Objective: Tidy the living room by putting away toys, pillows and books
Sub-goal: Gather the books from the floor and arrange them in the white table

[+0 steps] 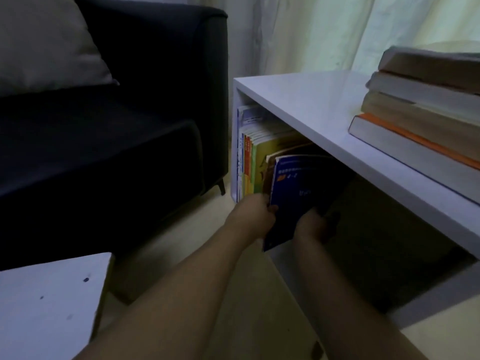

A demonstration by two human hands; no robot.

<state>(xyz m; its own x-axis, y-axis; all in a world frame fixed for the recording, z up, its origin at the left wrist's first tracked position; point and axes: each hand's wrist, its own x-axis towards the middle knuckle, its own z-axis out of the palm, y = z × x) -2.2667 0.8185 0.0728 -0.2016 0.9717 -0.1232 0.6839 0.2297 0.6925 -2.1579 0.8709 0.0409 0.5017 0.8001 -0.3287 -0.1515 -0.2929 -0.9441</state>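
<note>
Both hands at frame center grasp a blue book (293, 193), left hand (253, 214) fingers curled on its left edge, right hand (313, 226) gripping its lower right, tilted against the upright books (253, 157) under the white desk (324, 110), stacked books (420, 105) upper right.

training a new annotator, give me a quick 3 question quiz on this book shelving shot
1. True or false: both hands grip the blue book being slid under the white table.
2. Where is the stack of books lying flat? A) on the sofa B) on the table top C) on the floor
3. Fill in: the row of upright books stands at the ____ end of the shelf space, nearest the sofa.

Key
1. True: the left hand and right hand each hold its lower edge.
2. B
3. left
</note>
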